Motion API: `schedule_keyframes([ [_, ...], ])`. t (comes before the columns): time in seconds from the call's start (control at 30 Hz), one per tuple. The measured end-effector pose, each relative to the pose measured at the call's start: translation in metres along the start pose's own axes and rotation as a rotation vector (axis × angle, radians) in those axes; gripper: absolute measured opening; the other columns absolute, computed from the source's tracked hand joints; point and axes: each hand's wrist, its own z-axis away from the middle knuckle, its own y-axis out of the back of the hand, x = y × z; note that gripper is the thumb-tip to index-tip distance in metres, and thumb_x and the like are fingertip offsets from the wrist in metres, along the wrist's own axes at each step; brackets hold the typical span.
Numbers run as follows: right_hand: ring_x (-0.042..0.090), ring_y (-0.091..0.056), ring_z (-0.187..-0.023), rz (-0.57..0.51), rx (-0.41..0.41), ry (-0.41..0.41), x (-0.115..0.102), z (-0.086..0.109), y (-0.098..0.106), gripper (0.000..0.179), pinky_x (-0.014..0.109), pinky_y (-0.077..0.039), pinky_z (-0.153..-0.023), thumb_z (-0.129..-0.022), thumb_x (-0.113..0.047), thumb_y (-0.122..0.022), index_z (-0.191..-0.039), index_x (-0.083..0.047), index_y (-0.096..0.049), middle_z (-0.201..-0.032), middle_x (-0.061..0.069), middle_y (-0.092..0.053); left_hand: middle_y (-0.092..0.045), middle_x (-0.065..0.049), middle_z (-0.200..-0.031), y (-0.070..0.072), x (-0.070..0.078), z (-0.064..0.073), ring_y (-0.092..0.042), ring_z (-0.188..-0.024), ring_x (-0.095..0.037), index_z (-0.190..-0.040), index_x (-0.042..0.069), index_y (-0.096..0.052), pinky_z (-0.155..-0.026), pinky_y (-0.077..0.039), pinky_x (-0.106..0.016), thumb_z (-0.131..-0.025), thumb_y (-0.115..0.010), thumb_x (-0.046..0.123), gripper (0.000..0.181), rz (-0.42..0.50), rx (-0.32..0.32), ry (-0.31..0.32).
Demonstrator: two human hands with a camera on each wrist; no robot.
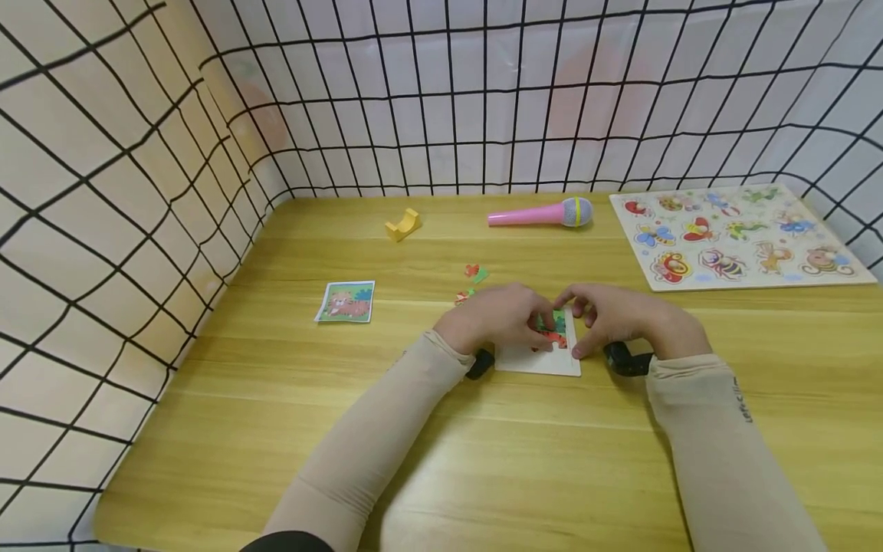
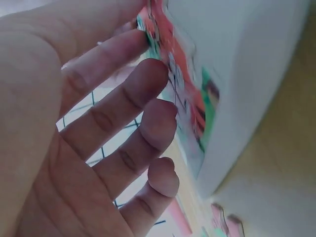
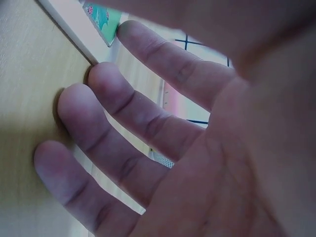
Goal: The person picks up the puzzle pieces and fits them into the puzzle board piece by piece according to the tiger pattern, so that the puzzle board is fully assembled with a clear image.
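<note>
1. While both hands work close together, the left hand [image 1: 498, 316] hides the far-left part of a white puzzle board [image 1: 538, 363], which lies on the table between and under them.
2. Loose puzzle pieces [image 1: 476, 272] lie just beyond the left hand, the nearest ones partly behind it.
3. A small picture card [image 1: 348, 301] lies well to the left; farther back are a yellow curved piece [image 1: 403, 225] and, right of it, a pink toy microphone [image 1: 541, 215] lying sideways, its head to the right. An insect picture board [image 1: 741, 238] fills the far right.
4. The wood-grained table [image 1: 441, 460] is bounded at the far side and left by black netting [image 1: 451, 96] before pale cloth.
5. The puzzle board lies flat, its bare white strip towards the near side and red and green fitted pieces [image 1: 557, 337] farther in. Its right edge runs near to far; with the left side covered, I cannot tell its long axis.
6. The left fingers are loosely extended over the pieces, a gap between thumb and forefinger. The right hand [image 1: 631, 318] is spread fairly wide, thumb and forefinger by the board's right edge.
</note>
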Motion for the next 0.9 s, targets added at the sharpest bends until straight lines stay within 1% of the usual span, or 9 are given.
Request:
schedule_keyframes([
  [0.13, 0.024, -0.047, -0.087, -0.003, -0.001, 0.001, 0.0005, -0.0003, -0.0001, 0.07, 0.038, -0.041, -0.076, -0.074, -0.018, -0.092, -0.13, -0.002, -0.054, -0.107, 0.014, -0.049, -0.066, 0.012, -0.086, 0.0, 0.0008, -0.0002, -0.058, -0.075, -0.004, -0.106, 0.019, -0.076, -0.066, -0.047, -0.02, -0.093, -0.074, 0.034, 0.021, -0.01, -0.001, -0.009],
  [0.3, 0.024, -0.047, -0.088, 0.015, -0.002, 0.0, 0.0014, -0.0012, -0.0001, 0.071, 0.037, -0.042, -0.075, -0.075, -0.021, -0.091, -0.131, -0.003, -0.054, -0.109, 0.013, -0.05, -0.065, 0.011, -0.086, -0.0003, 0.0009, -0.0008, -0.056, -0.074, -0.004, -0.107, 0.018, -0.075, -0.065, -0.046, -0.02, -0.093, -0.075, 0.034, 0.021, -0.029, 0.006, 0.013],
  [0.4, 0.024, -0.047, -0.087, 0.012, 0.0, 0.002, 0.0012, -0.0012, -0.0005, 0.07, 0.037, -0.042, -0.074, -0.074, -0.021, -0.092, -0.13, -0.003, -0.054, -0.107, 0.013, -0.049, -0.064, 0.01, -0.085, -0.0014, 0.0014, -0.0015, -0.055, -0.072, -0.006, -0.109, 0.019, -0.074, -0.063, -0.045, -0.021, -0.093, -0.075, 0.034, 0.022, -0.042, 0.004, 0.008],
  [0.5, 0.024, -0.047, -0.085, -0.003, 0.003, 0.005, 0.0005, -0.001, -0.0013, 0.069, 0.038, -0.042, -0.074, -0.074, -0.02, -0.092, -0.129, -0.002, -0.054, -0.106, 0.013, -0.049, -0.063, 0.009, -0.086, -0.003, 0.0011, -0.0026, -0.054, -0.072, -0.006, -0.112, 0.021, -0.074, -0.062, -0.044, -0.022, -0.094, -0.074, 0.031, 0.022, -0.049, 0.0, -0.02],
  [0.6, 0.023, -0.047, -0.085, -0.007, 0.003, 0.006, 0.0003, -0.0005, -0.0015, 0.069, 0.037, -0.042, -0.074, -0.074, -0.019, -0.092, -0.129, -0.002, -0.054, -0.106, 0.013, -0.049, -0.064, 0.011, -0.09, -0.0041, 0.0005, -0.0034, -0.055, -0.074, -0.004, -0.113, 0.021, -0.075, -0.063, -0.045, -0.021, -0.095, -0.072, 0.03, 0.02, -0.034, -0.006, -0.05],
  [0.73, 0.023, -0.047, -0.085, -0.002, -0.002, 0.004, 0.0002, -0.0006, -0.0011, 0.07, 0.037, -0.041, -0.074, -0.075, -0.021, -0.091, -0.13, -0.002, -0.053, -0.107, 0.013, -0.049, -0.064, 0.012, -0.095, -0.0045, -0.0003, -0.0033, -0.056, -0.077, -0.003, -0.112, 0.02, -0.077, -0.065, -0.046, -0.02, -0.097, -0.07, 0.03, 0.019, -0.022, -0.004, -0.058],
  [0.8, 0.023, -0.047, -0.085, -0.002, -0.003, 0.006, 0.0003, -0.0009, -0.0008, 0.07, 0.038, -0.041, -0.074, -0.075, -0.021, -0.091, -0.131, -0.003, -0.053, -0.107, 0.013, -0.049, -0.062, 0.01, -0.097, -0.0043, -0.0004, -0.003, -0.056, -0.079, -0.004, -0.114, 0.021, -0.077, -0.067, -0.045, -0.02, -0.096, -0.071, 0.031, 0.022, -0.055, -0.001, -0.066],
  [0.9, 0.024, -0.047, -0.085, -0.004, 0.0, 0.012, 0.0009, -0.0012, -0.0007, 0.071, 0.038, -0.042, -0.075, -0.074, -0.02, -0.091, -0.131, -0.002, -0.053, -0.107, 0.014, -0.048, -0.061, 0.006, -0.105, -0.005, -0.0003, -0.004, -0.055, -0.087, -0.004, -0.116, 0.019, -0.076, -0.073, -0.045, -0.019, -0.095, -0.072, 0.031, 0.024, -0.103, 0.003, -0.101],
])
